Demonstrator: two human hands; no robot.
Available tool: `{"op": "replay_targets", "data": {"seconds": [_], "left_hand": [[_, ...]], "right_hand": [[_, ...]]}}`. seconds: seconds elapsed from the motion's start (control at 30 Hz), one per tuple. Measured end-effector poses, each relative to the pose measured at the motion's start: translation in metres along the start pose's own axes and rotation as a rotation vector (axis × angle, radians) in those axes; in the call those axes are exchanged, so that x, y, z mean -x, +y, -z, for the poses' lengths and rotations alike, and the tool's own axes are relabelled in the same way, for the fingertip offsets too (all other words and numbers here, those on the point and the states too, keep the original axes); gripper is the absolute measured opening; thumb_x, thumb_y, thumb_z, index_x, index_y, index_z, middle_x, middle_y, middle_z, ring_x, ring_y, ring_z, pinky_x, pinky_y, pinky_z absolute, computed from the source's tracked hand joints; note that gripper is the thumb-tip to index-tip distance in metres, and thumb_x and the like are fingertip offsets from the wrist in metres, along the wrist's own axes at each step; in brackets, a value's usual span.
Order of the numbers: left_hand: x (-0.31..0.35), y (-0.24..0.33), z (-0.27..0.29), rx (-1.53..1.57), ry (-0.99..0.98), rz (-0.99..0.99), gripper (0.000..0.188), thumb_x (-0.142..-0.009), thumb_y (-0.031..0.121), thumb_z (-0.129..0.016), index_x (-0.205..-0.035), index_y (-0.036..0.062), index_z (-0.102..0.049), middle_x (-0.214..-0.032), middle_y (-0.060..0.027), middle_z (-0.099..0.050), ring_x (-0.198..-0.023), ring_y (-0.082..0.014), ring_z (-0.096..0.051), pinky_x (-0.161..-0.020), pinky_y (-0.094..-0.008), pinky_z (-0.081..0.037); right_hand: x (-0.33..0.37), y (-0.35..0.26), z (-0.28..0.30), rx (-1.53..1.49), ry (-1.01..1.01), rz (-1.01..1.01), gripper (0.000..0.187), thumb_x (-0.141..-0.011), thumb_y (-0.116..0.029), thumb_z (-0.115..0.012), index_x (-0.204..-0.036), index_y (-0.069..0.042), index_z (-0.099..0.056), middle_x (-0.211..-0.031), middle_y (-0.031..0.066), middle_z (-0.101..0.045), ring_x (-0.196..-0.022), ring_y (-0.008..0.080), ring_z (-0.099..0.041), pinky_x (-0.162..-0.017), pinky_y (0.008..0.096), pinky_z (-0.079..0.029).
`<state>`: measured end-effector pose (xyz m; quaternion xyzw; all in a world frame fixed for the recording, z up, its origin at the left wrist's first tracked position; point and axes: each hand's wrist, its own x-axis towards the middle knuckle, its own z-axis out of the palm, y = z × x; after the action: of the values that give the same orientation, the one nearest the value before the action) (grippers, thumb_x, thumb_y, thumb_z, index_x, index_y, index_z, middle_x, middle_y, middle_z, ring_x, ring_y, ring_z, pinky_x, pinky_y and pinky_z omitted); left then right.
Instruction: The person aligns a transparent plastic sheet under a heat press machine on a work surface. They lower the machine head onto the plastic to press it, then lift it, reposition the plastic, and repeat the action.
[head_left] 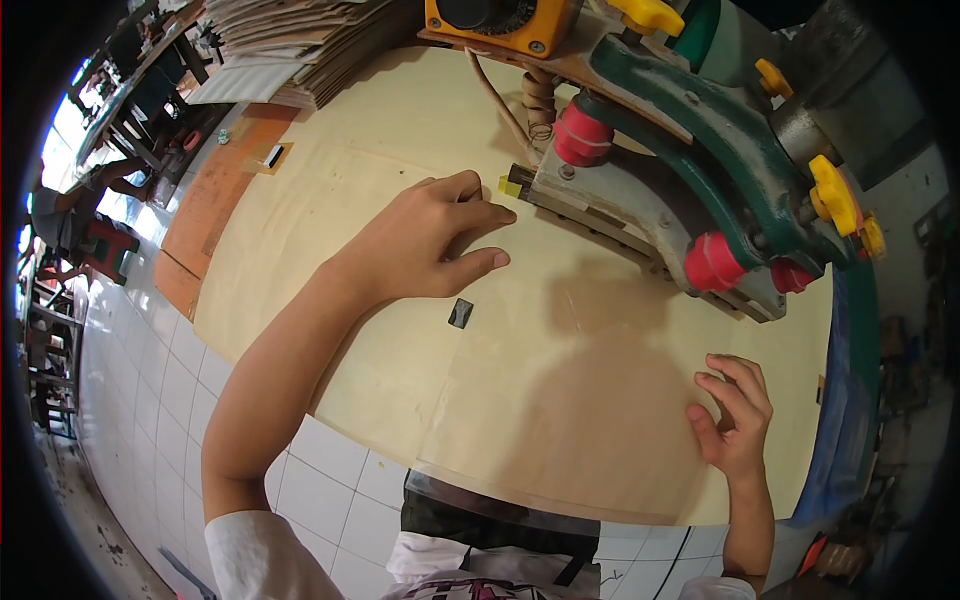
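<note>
My left hand (432, 235) reaches over the pale yellow tabletop (400, 350), its thumb and forefinger apart with nothing visible between them. Just beyond its fingertips is the left end of a long metal bar (600, 232) on the underside of a green machine arm (655, 95). A small yellow-green piece (508, 187) shows at that bar end. Below the left thumb, a small dark grey piece with notched sides (460, 313) lies on the tabletop. At the right, my right hand (738, 425) is held with fingers loosely curled and apart, holding nothing.
Red knobs (583, 133) and yellow knobs (832, 188) stick out from the machine. An orange box with a black dial (500, 22) sits at the top. Stacked flat sheets (300, 45) rise at the back left. Another person (65, 210) sits far left, beyond the tiled floor.
</note>
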<state>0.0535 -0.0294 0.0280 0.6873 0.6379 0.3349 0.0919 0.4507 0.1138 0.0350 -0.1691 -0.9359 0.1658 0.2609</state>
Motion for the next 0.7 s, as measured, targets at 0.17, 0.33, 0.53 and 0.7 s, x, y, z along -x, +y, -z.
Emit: {"op": "replay_targets", "data": {"seconds": [0.17, 0.33, 0.53, 0.7], "left_hand": [[-0.001, 0.006, 0.003, -0.004, -0.009, 0.037, 0.034, -0.082, 0.020, -0.076, -0.110, 0.0017, -0.072, -0.089, -0.0114, -0.057, -0.071, -0.0249, -0.058, -0.066, -0.0355, -0.048], [0.003, 0.005, 0.000, -0.044, 0.047, -0.030, 0.031, -0.084, 0.019, -0.071, -0.108, 0.0000, -0.069, -0.090, -0.0133, -0.057, -0.077, -0.0308, -0.058, -0.071, -0.0391, -0.048], [0.000, 0.013, -0.004, 0.007, 0.107, -0.011, 0.013, -0.084, 0.008, -0.063, -0.093, 0.0000, -0.057, -0.088, -0.0142, -0.056, -0.075, -0.0320, -0.058, -0.069, -0.0396, -0.047], [0.001, 0.016, -0.010, 0.050, 0.174, 0.002, 0.008, -0.085, 0.004, -0.060, -0.090, -0.0009, -0.055, -0.084, -0.0159, -0.056, -0.068, -0.0306, -0.057, -0.064, -0.0376, -0.047]], "right_hand": [[0.000, 0.003, 0.003, -0.037, 0.141, -0.019, 0.017, -0.081, -0.011, -0.074, -0.090, 0.002, -0.070, -0.100, 0.0169, -0.067, -0.095, 0.0332, -0.063, -0.076, 0.0396, -0.054], [0.013, 0.010, 0.014, 0.018, 0.268, -0.066, 0.016, -0.083, -0.010, -0.071, -0.076, 0.003, -0.064, -0.082, 0.0134, -0.065, -0.075, 0.0287, -0.061, -0.065, 0.0358, -0.049], [0.016, 0.006, 0.020, -0.010, 0.322, -0.009, 0.014, -0.081, -0.005, -0.069, -0.072, 0.002, -0.061, -0.075, 0.0124, -0.063, -0.068, 0.0269, -0.058, -0.061, 0.0339, -0.046], [0.008, 0.005, 0.021, 0.000, 0.337, 0.026, 0.013, -0.080, -0.001, -0.069, -0.070, 0.001, -0.061, -0.072, 0.0115, -0.062, -0.066, 0.0268, -0.058, -0.060, 0.0334, -0.045]]}}
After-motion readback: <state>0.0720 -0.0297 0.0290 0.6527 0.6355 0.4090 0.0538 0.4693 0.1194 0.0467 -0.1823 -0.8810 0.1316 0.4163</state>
